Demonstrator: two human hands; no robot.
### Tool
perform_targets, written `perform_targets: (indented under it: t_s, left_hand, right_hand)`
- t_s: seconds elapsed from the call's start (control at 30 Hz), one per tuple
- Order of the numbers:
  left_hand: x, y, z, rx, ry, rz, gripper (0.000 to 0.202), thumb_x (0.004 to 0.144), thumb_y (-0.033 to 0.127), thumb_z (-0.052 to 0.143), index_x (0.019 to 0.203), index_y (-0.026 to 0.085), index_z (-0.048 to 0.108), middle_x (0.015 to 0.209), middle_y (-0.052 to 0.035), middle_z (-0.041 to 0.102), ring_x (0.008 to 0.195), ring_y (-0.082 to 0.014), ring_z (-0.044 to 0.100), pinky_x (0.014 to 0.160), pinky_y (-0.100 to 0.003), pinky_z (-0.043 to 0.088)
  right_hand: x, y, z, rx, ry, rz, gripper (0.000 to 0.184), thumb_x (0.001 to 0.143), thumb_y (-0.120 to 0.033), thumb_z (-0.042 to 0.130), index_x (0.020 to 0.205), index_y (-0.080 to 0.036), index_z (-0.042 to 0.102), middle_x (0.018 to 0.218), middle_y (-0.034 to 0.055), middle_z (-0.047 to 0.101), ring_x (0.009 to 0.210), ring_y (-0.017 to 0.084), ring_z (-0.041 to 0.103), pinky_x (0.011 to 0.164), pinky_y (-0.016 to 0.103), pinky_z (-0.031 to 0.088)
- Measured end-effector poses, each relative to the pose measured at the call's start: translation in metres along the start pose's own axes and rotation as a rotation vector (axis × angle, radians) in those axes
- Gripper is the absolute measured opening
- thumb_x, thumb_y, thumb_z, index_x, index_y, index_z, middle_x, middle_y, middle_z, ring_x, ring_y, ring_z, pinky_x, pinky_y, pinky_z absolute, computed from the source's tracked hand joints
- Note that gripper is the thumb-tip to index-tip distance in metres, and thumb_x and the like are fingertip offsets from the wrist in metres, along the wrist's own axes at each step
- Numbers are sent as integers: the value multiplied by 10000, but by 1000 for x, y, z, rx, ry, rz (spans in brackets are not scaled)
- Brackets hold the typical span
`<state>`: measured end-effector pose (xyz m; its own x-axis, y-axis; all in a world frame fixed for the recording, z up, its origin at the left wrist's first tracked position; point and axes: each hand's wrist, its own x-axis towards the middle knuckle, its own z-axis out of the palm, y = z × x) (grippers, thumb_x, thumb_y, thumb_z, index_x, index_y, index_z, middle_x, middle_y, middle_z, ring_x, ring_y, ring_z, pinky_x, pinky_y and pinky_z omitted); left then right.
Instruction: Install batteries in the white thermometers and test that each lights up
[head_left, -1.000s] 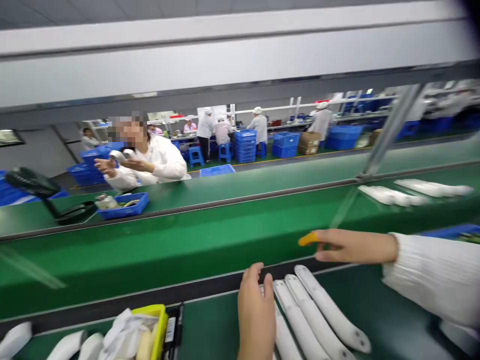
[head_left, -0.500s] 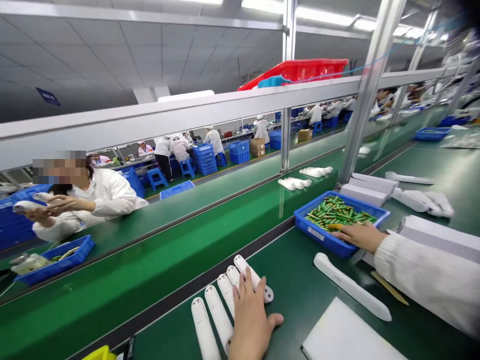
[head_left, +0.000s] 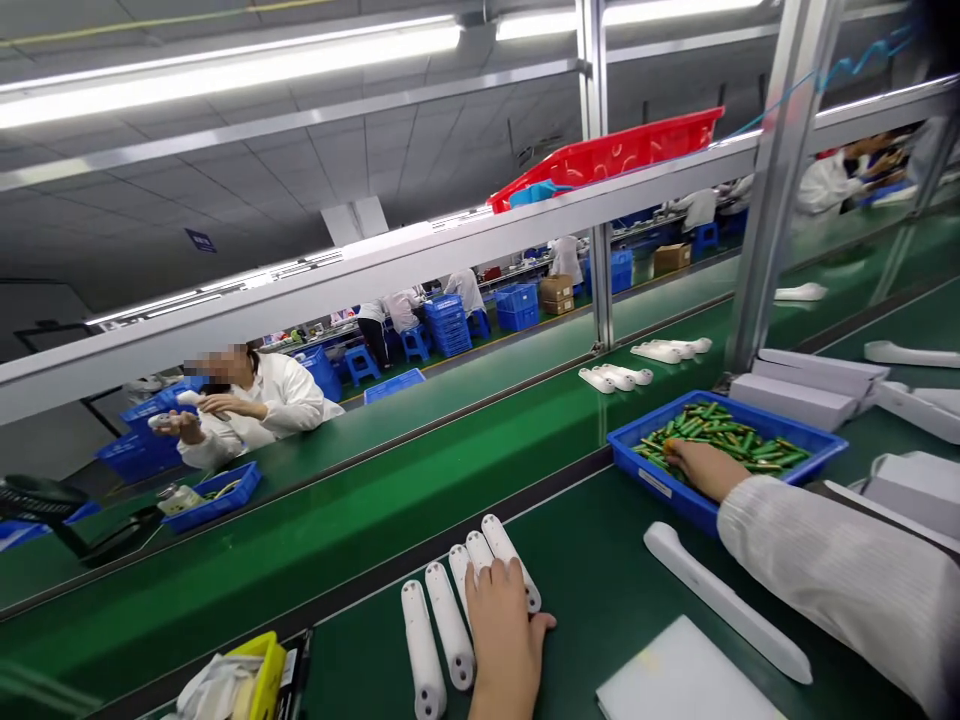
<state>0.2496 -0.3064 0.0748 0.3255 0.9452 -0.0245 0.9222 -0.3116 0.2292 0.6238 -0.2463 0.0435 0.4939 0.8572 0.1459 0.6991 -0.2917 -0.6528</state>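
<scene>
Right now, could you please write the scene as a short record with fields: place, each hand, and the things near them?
Place: green work table beside a green conveyor belt
Left hand: lies flat on a row of white plastic handles
Right hand: reaches into the blue tray of green batteries
Near: single white handle, white sheet, white boxes
Across the belt: a person in white holds a white part

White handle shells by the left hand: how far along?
Done: four white plastic handle shells lie in a row, left hand resting on them. In hand: right hand reaches into the blue tray of green batteries. Left: none visibly loaded; another white shell lies apart.
</scene>
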Motion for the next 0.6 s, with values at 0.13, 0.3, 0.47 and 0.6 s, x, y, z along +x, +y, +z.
perform_targets:
  t_s: [0.13,0.3,0.47,0.6]
  left_hand:
    - [-5,12,-8,19,2,-35,277,789,235,588,995,62,656,981,-175,666,1017,-335,569,1033,-468,303]
    - [-8,1,-52,-248,115,-105,312,782,216,537,1067,152,647,958,-120,688,907,-315,610,818,-422,441]
    - [-9,-29,-92,-1150,409,-72,458,721,346,644,1149,206,558,992,-71,674,1003,-269,600,844,-359,457]
    - [-3,-60,-91,-1866,773,-76,357,788,368,595,1111,222,550,953,-28,654,915,-173,613,792,-258,502]
  right_hand:
    - [-4,-17,-12,-35,12,52,146,903,-278,569,814,-167,599,820,16,615,775,143,591,753,317,483]
    - [-25,-58,-45,152,24,-26,238,791,-286,670,600,-214,546,517,2,557,623,210,592,735,365,466]
    - [-57,-125,-58,451,-87,-171,217,777,-406,645,803,-191,625,465,4,583,573,219,606,724,372,478]
    - [-85,-185,-35,741,-272,-308,361,748,-454,672,940,-159,590,585,-8,610,444,97,475,501,249,412]
